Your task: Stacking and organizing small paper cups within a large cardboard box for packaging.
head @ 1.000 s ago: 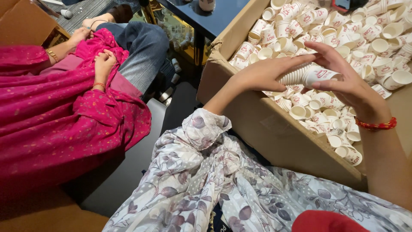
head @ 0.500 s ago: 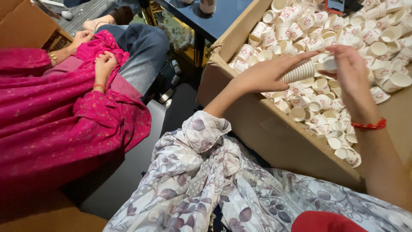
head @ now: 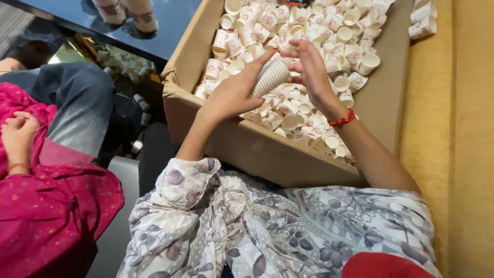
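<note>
A: Status of stack?
B: Left hand (head: pixel 234 95) grips a nested cup stack (head: pixel 271 77), frame centre; right hand (head: pixel 311 72) pinches its end.
A: Remaining?
B: Many loose cups (head: pixel 288 121) unstacked in cardboard box (head: pixel 257 149).

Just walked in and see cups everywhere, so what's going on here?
A person in a floral top holds a nested stack of small paper cups in the left hand over a cardboard box full of loose cups. The right hand touches the stack's upper end with its fingertips. At the left edge another person in pink sits, with one hand resting in the lap.
</note>
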